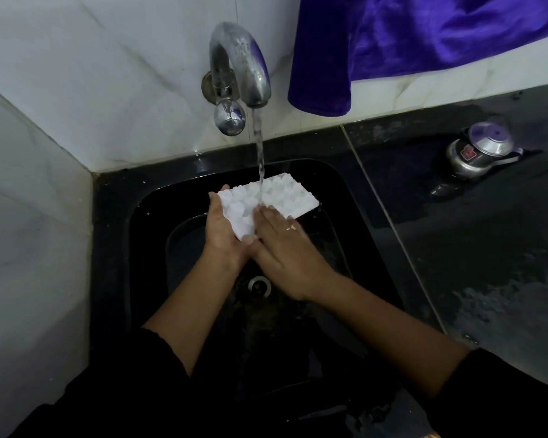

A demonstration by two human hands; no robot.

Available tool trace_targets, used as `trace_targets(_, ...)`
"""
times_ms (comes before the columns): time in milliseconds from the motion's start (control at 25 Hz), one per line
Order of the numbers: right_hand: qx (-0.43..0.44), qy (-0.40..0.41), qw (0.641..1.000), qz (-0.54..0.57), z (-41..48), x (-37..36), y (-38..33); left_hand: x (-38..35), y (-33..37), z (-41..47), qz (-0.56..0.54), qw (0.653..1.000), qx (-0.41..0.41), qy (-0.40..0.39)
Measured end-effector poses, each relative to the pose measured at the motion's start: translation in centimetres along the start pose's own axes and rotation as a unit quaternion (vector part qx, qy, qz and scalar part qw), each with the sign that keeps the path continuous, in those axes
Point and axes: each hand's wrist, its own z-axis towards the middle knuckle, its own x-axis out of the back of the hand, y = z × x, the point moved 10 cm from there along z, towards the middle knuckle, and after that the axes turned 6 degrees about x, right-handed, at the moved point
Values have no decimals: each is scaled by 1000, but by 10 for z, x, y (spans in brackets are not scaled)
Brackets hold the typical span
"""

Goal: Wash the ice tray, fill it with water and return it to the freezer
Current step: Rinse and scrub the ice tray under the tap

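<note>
A white ice tray (285, 197) is held over the black sink (114, 216), its bumpy underside facing up. Water runs from the chrome tap (244, 64) onto the middle of the tray. My left hand (222, 229) grips the tray's near-left end, thumb along its edge and fingers curled underneath. My right hand (285, 248) lies flat with straight fingers on the tray's near side, right beside the stream. A ring shows on one finger.
A drain (260, 286) sits at the sink's bottom, below my wrists. A purple cloth (408, 42) hangs over the wall at upper right. A small steel lidded pot (478, 153) stands on the wet dark counter (487, 263) to the right. White tiled walls close the left and back.
</note>
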Motion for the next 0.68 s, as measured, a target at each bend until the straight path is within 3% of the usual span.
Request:
trace_targets(120,-138,4,990,25,9,12,51,-2,-12,6,14,999,34,-11)
trace_targets(320,-14,-12,1000,20,7,-3,3,-6,-16,8,51,996,67,20)
trace_targets(480,-154,-10,986,57,17,5,50,-4,-23,13,41,995,84,26)
trace_targets(600,-56,-22,997,47,15,-8,6,-1,-20,12,95,990,88,53)
trace_targets(680,-34,-6,998,53,15,-4,8,-2,-22,12,90,991,94,42)
